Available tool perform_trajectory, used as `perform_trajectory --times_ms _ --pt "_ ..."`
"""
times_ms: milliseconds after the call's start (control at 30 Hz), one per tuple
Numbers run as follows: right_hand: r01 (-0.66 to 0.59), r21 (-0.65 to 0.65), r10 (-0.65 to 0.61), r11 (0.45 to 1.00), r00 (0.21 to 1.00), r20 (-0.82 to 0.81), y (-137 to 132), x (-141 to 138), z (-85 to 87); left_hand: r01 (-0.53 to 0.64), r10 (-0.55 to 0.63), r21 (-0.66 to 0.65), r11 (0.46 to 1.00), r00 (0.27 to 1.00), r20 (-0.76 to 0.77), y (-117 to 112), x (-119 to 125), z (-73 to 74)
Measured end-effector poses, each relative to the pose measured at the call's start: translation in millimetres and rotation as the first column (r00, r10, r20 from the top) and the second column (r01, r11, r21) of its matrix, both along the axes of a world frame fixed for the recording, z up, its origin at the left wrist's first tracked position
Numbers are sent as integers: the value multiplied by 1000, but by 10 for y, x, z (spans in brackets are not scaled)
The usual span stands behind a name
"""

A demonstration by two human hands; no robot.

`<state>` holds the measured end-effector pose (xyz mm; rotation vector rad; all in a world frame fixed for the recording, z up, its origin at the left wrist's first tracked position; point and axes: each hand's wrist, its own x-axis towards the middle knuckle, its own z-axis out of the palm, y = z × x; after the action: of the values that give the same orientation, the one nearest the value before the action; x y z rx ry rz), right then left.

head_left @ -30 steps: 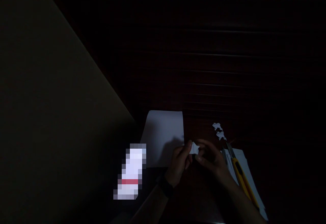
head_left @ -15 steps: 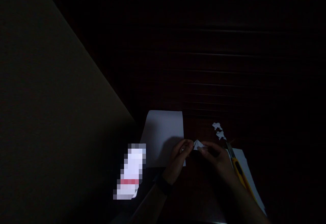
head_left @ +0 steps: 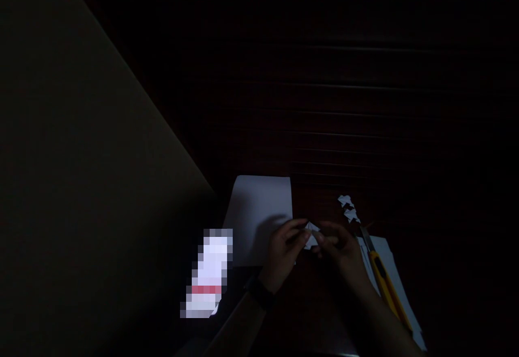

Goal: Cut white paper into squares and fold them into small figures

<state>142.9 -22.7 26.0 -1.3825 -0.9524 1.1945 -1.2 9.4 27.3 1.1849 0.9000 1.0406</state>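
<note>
Between my two hands is a small folded piece of white paper (head_left: pixel 311 240), creased and with a point at its top. My left hand (head_left: pixel 284 246) pinches its left side between thumb and fingers; a dark band circles that wrist. My right hand (head_left: pixel 340 246) grips the right side with the thumb on the paper's face. Beyond my right hand lie small folded paper shapes (head_left: pixel 349 209) with pointed corners. Their exact form is too dim to tell.
A large white sheet (head_left: pixel 263 200) lies behind my left hand. To the right, a yellow utility knife (head_left: pixel 387 286) with its blade out rests on white papers (head_left: pixel 399 270). A bright, pixelated screen (head_left: pixel 208 273) stands at left, near the wall (head_left: pixel 101 157).
The folded paper has shifted slightly left and shows more of its lower part. Both thumbs now press on its face, and my left fingers have spread over its top edge.
</note>
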Motion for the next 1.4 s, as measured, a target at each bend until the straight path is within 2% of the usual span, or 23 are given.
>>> perform_trajectory --times_ms 200,333,500,667,800,900,967,1133,1400 --pt "-55 46 50 997 992 113 -20 -16 97 -2 1 -28 1000 1000 -28 2 -2 -26" --pt "-169 132 139 977 968 208 -29 66 147 -43 44 -66 997 999 6 23 -32 -35" --pt "-280 115 240 953 931 274 -32 174 138 -46 54 -112 993 996 73 35 -53 -26" --pt "-309 149 259 939 923 283 -14 186 109 -34 43 -149 988 997 62 20 -44 -21" --pt "-255 140 213 957 941 263 10 208 87 14 -4 -156 988 998 64 10 -79 1" --pt "-213 126 179 969 955 237 21 228 89 78 -73 -89 993 996 54 10 -122 31" --pt "-191 111 164 975 963 214 22 231 96 103 -103 -9 995 995 -9 13 -137 53" --pt "-118 57 107 991 980 169 7 217 110 31 -9 132 991 986 -169 13 -109 84" --pt "-141 33 134 989 977 163 0 215 116 -6 42 201 980 983 -177 -13 -48 92"
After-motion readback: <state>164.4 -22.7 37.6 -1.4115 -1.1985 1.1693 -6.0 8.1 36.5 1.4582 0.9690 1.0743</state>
